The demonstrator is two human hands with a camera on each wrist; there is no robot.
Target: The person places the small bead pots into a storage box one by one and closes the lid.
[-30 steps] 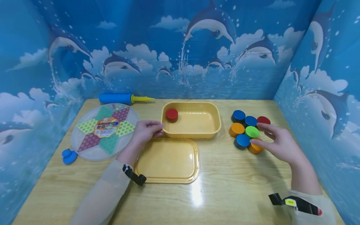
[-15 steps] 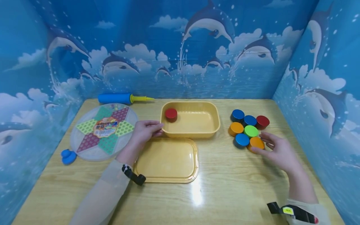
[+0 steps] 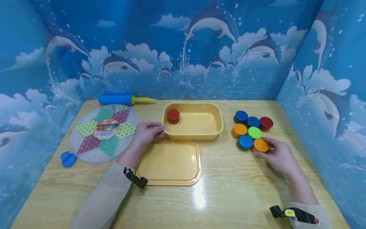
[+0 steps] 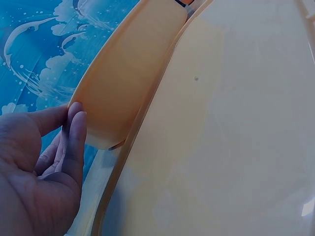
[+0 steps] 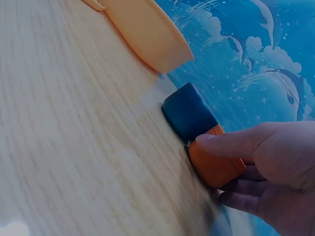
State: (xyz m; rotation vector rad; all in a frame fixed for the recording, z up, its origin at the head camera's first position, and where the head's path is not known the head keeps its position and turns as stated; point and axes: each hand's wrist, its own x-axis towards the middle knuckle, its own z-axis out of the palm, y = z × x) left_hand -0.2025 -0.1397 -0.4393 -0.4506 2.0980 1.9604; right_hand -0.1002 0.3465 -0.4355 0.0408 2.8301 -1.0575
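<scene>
A yellow rectangular plastic box [image 3: 194, 136] stands mid-table with one short red cylinder [image 3: 173, 116] inside at its left end. My left hand [image 3: 147, 133] pinches the box's left rim between thumb and fingers. At the right, short cylinders sit clustered on the table: blue ones [image 3: 241, 117], a second red cylinder [image 3: 266, 123], a green one [image 3: 254, 133] and two orange. My right hand [image 3: 276, 156] holds the front orange cylinder [image 5: 211, 164] from its right side, thumb at the front, fingers behind. A blue cylinder [image 5: 189, 113] sits right against it in the right wrist view.
The box's yellow lid [image 3: 170, 163] lies flat in front of the box. To the left are a round Chinese checkers board [image 3: 88, 152], a small blue knobbed object [image 3: 68, 159] and a blue hand pump [image 3: 115, 99] with a yellow nozzle. Dolphin-print walls border the table.
My right hand has come down and forward from above the cluster, closing its fingers and thumb around the front orange cylinder. The left hand keeps its hold on the box rim.
</scene>
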